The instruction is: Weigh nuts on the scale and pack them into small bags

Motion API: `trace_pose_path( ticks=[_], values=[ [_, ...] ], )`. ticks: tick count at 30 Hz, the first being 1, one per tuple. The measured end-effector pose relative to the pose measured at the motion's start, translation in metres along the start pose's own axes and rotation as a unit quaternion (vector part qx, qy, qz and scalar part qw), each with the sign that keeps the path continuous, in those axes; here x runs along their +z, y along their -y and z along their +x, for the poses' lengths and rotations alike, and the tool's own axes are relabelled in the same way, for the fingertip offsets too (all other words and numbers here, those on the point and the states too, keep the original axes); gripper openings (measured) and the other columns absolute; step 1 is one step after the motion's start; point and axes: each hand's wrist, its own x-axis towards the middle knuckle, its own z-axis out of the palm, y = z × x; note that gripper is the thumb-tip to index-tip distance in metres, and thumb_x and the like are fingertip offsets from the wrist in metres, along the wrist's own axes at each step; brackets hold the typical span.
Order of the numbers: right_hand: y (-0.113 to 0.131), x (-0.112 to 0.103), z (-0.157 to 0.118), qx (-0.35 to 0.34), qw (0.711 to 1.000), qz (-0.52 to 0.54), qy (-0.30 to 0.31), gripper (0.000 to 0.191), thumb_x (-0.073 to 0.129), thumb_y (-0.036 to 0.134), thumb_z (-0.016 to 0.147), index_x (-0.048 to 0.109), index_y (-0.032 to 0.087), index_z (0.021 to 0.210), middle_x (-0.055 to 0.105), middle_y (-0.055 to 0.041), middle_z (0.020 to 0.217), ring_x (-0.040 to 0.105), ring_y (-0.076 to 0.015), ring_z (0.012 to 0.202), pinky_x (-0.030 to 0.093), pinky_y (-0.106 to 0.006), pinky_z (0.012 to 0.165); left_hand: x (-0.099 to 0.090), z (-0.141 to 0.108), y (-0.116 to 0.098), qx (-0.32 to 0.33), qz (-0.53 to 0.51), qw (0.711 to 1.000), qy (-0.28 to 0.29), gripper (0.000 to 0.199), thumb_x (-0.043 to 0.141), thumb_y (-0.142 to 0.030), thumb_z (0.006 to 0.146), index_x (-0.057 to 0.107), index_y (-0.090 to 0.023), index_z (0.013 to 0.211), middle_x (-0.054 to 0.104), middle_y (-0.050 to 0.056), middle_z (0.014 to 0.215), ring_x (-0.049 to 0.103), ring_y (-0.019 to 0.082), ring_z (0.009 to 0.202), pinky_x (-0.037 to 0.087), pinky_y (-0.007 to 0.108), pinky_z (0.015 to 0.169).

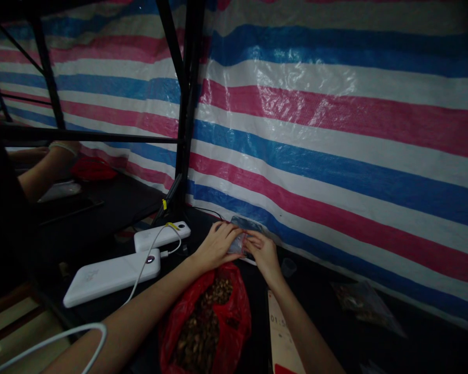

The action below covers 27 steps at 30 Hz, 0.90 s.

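Left hand [218, 244]: pinching the near-left edge of a small clear plastic bag [245, 235].
Right hand [263, 252]: gripping its right edge.
Bag: against the striped tarp [335, 156] (long axis left-right), beyond the red bag of nuts [206, 322].

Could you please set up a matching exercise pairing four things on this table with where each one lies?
Things:
1. clear packet
2. red bag
3. power bank
4. paper card

Places:
A. between the forearms, open, full of brown bits
B. far left, with a white cable plugged in
C. held in both hands by the striped tarp
D. flat under the right forearm

Pairs: 1-C, 2-A, 3-B, 4-D
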Motion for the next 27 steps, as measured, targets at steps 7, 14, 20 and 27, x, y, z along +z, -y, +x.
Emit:
trace_pose_path(
  ticks=[7, 14, 20, 27],
  values=[
    [-0.001, 0.000, -0.001, -0.033, 0.997, -0.062, -0.001, 0.025, 0.059, 0.027, 0.065, 0.059, 0.015, 0.087, 0.068, -0.0066, 0.075, 0.065, -0.0198, 0.069, 0.052, -0.032, 0.067, -0.004, 0.001, -0.002, -0.020, -0.022, 1.000, -0.001, 0.049, 0.048, -0.054, 0.077, 0.046, -0.021, 0.113, 0.054, 0.005, 0.106, 0.045, 0.021, 0.098, 0.028, 0.037, 0.087],
    [0.004, -0.001, -0.006, -0.104, 0.973, -0.197, -0.061, 0.025, 0.049, 0.034, 0.074, 0.057, 0.018, 0.091, 0.065, -0.0085, 0.092, 0.061, -0.0197, 0.083, 0.048, -0.033, 0.074, -0.002, 0.002, -0.004, -0.026, 0.024, 0.999, 0.005, 0.044, 0.046, -0.048, 0.080, 0.046, -0.020, 0.114, 0.055, 0.006, 0.103, 0.045, 0.020, 0.096, 0.030, 0.036, 0.086],
    [0.013, 0.003, -0.010, -0.141, 0.938, -0.316, -0.038, 0.026, 0.054, 0.044, 0.072, 0.063, 0.020, 0.072, 0.065, -0.0045, 0.076, 0.059, -0.0199, 0.075, 0.045, -0.033, 0.074, -0.003, 0.001, 0.002, -0.021, 0.073, 0.997, 0.018, 0.050, 0.042, -0.050, 0.082, 0.043, -0.016, 0.118, 0.054, 0.008, 0.106, 0.045, 0.022, 0.096, 0.031, 0.035, 0.082],
    [0.001, 0.006, -0.007, -0.049, 0.988, -0.148, -0.013, 0.019, 0.063, 0.034, 0.064, 0.065, 0.016, 0.068, 0.065, -0.0035, 0.063, 0.059, -0.0175, 0.060, 0.045, -0.027, 0.057, 0.000, -0.001, 0.003, -0.003, 0.129, 0.991, 0.033, 0.054, 0.036, -0.054, 0.082, 0.042, -0.015, 0.119, 0.055, 0.009, 0.096, 0.046, 0.023, 0.090, 0.031, 0.037, 0.078]
  ],
)
